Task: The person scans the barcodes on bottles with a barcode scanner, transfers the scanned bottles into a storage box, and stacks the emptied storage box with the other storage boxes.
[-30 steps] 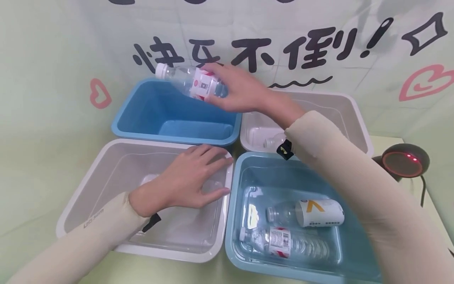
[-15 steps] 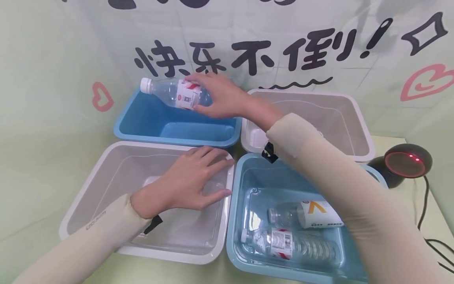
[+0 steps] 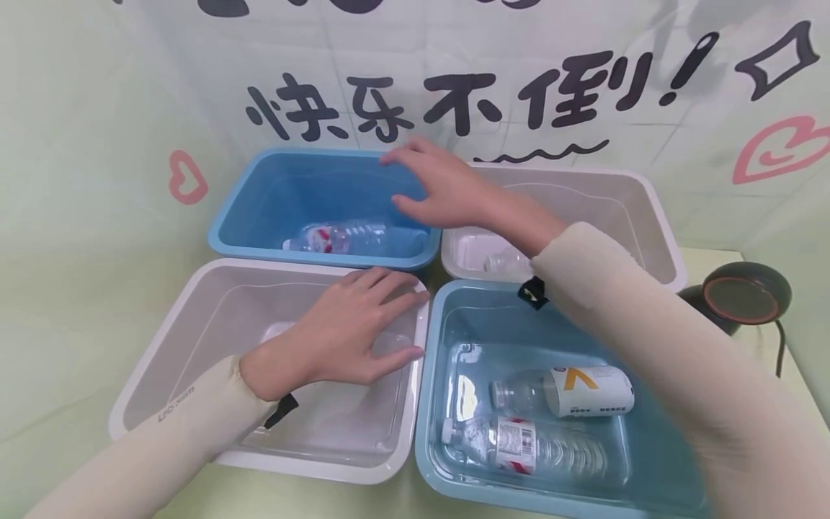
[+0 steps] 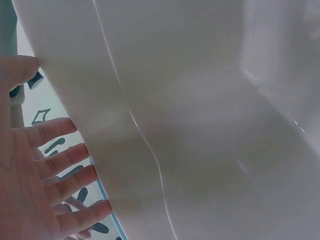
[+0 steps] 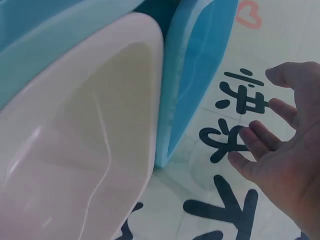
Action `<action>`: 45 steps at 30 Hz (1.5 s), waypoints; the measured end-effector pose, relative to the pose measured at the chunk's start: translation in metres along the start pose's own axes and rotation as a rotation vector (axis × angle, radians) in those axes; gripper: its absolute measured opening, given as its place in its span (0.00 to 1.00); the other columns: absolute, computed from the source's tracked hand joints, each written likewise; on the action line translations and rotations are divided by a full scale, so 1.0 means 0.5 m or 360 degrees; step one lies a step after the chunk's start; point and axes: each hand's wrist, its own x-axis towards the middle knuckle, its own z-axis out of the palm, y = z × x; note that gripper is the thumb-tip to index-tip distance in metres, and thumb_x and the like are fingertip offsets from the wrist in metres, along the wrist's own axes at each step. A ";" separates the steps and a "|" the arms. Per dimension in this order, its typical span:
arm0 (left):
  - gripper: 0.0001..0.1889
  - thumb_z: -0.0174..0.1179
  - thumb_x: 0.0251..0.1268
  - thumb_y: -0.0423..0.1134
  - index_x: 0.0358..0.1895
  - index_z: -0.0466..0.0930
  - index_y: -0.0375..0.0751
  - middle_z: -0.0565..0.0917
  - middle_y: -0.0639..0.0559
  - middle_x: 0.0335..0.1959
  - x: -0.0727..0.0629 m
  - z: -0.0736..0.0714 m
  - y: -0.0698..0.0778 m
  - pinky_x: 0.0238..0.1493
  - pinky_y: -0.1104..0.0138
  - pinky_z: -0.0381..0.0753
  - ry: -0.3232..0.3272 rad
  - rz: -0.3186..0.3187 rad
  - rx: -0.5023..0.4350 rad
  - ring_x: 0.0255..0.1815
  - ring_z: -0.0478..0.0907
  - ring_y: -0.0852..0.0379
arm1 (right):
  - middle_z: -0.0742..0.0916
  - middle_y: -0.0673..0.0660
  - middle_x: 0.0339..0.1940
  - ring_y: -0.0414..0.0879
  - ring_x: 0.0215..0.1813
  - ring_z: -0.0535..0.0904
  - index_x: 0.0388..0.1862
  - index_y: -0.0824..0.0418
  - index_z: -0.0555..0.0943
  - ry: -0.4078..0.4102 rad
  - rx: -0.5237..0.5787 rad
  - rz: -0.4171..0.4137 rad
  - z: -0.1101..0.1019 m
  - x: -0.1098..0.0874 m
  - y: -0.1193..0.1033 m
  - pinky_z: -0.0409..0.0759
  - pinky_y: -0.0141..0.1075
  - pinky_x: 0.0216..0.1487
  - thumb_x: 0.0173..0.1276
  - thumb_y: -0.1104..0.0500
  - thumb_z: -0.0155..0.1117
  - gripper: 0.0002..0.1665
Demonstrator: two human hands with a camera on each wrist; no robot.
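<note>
A clear plastic bottle [image 3: 344, 238] with a red and white label lies on its side in the blue bin [image 3: 240, 216] at the back left. Above that bin's right end hovers my right hand [image 3: 447, 184], fingers spread and holding nothing. In the right wrist view, the right hand [image 5: 285, 135] shows loosely bent fingers, apart from the bins. My left hand [image 3: 344, 328] is over the grey bin [image 3: 188, 303] at the front left, its fingers extended to the rim. The left wrist view has the left hand's fingertips [image 4: 102, 207] at the bin's edge.
The front right teal bin [image 3: 424, 425] holds a red-labelled bottle [image 3: 519, 443] and a white-labelled bottle [image 3: 590, 391]. Another clear bottle [image 3: 506, 261] lies in the back right grey bin [image 3: 658, 223]. A black round device [image 3: 742, 292] with a cable stands at the right.
The right hand moved left over the blue bin, let go of the clear bottle, and drew back to the right. That bottle dropped into the bin. My left hand stayed in place.
</note>
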 end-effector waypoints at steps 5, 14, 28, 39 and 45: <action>0.35 0.60 0.68 0.68 0.70 0.80 0.50 0.80 0.47 0.69 0.000 -0.001 -0.001 0.69 0.49 0.80 -0.0027 -0.0026 -0.0021 0.69 0.76 0.46 | 0.76 0.61 0.74 0.55 0.75 0.72 0.77 0.58 0.73 -0.0039 0.0001 0.0006 -0.008 -0.056 0.017 0.73 0.50 0.78 0.76 0.53 0.64 0.32; 0.36 0.60 0.67 0.68 0.71 0.80 0.51 0.79 0.48 0.69 0.001 0.001 0.000 0.71 0.48 0.79 -0.0041 -0.0033 -0.0048 0.70 0.74 0.46 | 0.78 0.62 0.69 0.55 0.69 0.75 0.75 0.58 0.76 -0.0030 -0.0053 0.0016 -0.012 -0.168 0.030 0.81 0.51 0.70 0.73 0.54 0.69 0.33; 0.36 0.59 0.67 0.68 0.71 0.80 0.51 0.80 0.48 0.68 0.000 -0.001 0.000 0.70 0.48 0.80 -0.0039 -0.0046 -0.0048 0.69 0.75 0.47 | 0.87 0.57 0.51 0.50 0.49 0.83 0.60 0.56 0.84 0.0006 -0.0095 -0.0009 0.015 -0.284 0.026 0.86 0.46 0.51 0.71 0.57 0.72 0.20; 0.36 0.58 0.68 0.69 0.72 0.79 0.52 0.79 0.49 0.69 0.003 0.000 0.001 0.71 0.48 0.79 -0.0059 -0.0057 -0.0047 0.69 0.75 0.47 | 0.88 0.51 0.53 0.41 0.47 0.86 0.60 0.52 0.84 -0.0134 -0.0096 -0.0026 0.056 -0.353 0.009 0.89 0.39 0.50 0.71 0.53 0.73 0.21; 0.36 0.58 0.68 0.68 0.72 0.79 0.52 0.80 0.49 0.69 0.002 -0.001 0.001 0.70 0.48 0.80 -0.0060 -0.0055 -0.0046 0.69 0.75 0.47 | 0.87 0.49 0.55 0.39 0.45 0.86 0.63 0.50 0.83 -0.0181 -0.0140 -0.0015 0.077 -0.387 0.006 0.89 0.39 0.49 0.70 0.52 0.74 0.23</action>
